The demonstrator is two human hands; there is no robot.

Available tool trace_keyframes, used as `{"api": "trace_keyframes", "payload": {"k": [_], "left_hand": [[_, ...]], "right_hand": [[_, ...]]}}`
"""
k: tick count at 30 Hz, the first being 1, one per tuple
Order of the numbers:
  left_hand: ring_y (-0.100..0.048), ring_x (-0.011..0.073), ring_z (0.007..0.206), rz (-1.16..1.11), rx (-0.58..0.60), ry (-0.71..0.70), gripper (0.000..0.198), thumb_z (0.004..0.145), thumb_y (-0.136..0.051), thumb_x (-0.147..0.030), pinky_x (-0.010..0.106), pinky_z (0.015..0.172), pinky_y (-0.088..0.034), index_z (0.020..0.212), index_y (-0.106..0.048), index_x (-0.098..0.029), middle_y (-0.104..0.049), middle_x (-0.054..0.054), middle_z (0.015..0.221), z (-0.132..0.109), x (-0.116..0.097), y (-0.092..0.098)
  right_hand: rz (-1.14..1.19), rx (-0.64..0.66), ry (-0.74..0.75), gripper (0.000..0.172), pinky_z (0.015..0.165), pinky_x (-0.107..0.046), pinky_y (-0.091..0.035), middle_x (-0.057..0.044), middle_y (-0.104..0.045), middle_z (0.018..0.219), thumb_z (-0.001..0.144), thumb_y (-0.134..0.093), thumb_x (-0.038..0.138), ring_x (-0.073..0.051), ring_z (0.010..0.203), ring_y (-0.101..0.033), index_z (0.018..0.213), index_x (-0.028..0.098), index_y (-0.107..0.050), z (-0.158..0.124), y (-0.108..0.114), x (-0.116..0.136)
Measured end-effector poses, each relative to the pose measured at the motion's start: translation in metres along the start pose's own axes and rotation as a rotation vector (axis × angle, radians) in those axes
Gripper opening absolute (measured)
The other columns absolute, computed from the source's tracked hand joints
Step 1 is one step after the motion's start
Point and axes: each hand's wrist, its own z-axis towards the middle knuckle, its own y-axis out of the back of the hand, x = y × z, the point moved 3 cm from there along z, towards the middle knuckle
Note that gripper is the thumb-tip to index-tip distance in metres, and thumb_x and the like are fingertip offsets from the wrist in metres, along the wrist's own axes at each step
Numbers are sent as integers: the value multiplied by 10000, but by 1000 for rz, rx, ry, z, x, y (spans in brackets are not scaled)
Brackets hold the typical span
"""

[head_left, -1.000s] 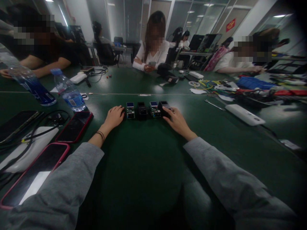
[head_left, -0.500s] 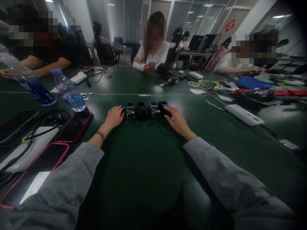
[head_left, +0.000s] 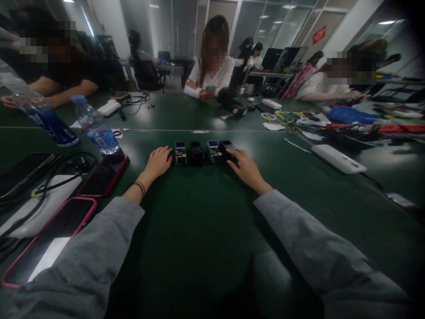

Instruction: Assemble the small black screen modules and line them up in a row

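Observation:
Several small devices stand in a row on the green table (head_left: 199,212). From the left they are a bare circuit board with a small screen (head_left: 181,153), a black-cased device (head_left: 196,153), a second circuit board with a screen (head_left: 214,151) and another black-cased device (head_left: 227,145). My right hand (head_left: 247,168) is on that last device, thumb at its near side and fingers at its right; part of it is hidden. My left hand (head_left: 160,160) lies palm down on the table, fingertips close beside the first board. Its fingers are loosely extended, with nothing visible in them.
At left are two bottles (head_left: 99,133), a red-edged phone (head_left: 104,175), a pink-cased phone (head_left: 53,239), a white power bank (head_left: 40,208) and black cables. At right lie a wrench (head_left: 296,145), a white box (head_left: 338,158) and a cable pile (head_left: 352,117). People sit across the table.

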Motion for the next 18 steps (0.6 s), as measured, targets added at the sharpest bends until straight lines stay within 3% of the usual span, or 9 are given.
{"api": "trace_keyframes", "payload": {"k": [18], "left_hand": [[-473, 332, 1489, -14, 0, 3, 466, 1092, -396, -325, 568, 1229, -383, 1495, -561, -161, -520, 164, 1617, 1, 1, -1]], "right_hand": [[-4, 3, 7, 520, 912, -580, -630, -181, -484, 1491, 1050, -520, 410, -376, 1158, -661, 1550, 270, -493, 0, -2, -3]]}}
